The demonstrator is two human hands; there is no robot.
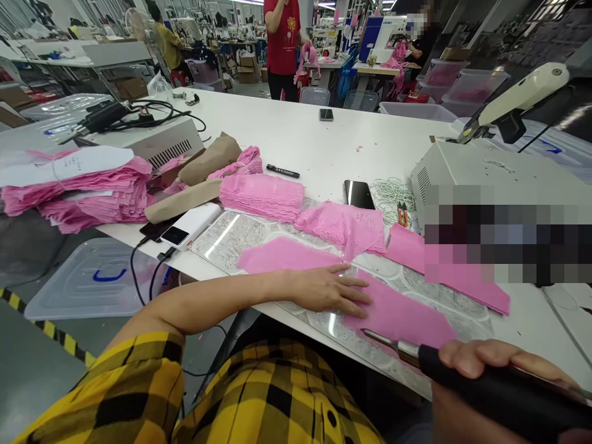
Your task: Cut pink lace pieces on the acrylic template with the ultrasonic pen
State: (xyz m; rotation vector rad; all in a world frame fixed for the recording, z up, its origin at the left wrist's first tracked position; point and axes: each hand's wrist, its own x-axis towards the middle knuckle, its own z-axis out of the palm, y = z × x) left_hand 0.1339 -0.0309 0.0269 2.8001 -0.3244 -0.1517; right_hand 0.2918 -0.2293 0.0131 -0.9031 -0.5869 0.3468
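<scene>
My left hand (330,288) lies flat with fingers stretched out on a strip of pink fabric (393,311) spread over a glass-topped patterned board (231,234) at the table's near edge. My right hand (499,361) is closed around the black handle of a pen-like cutting tool (485,382); its metal tip (377,337) points left and rests at the edge of the pink strip. Pink lace pieces (342,225) and a folded lace stack (261,196) lie just beyond the board.
A power bank (192,225), a phone (358,194), a black marker (282,171), rubber bands (393,191) and snips (402,214) lie on the white table (296,135). Pink stacks (83,194) sit left, grey machine boxes (485,169) right. Other people stand at the far end.
</scene>
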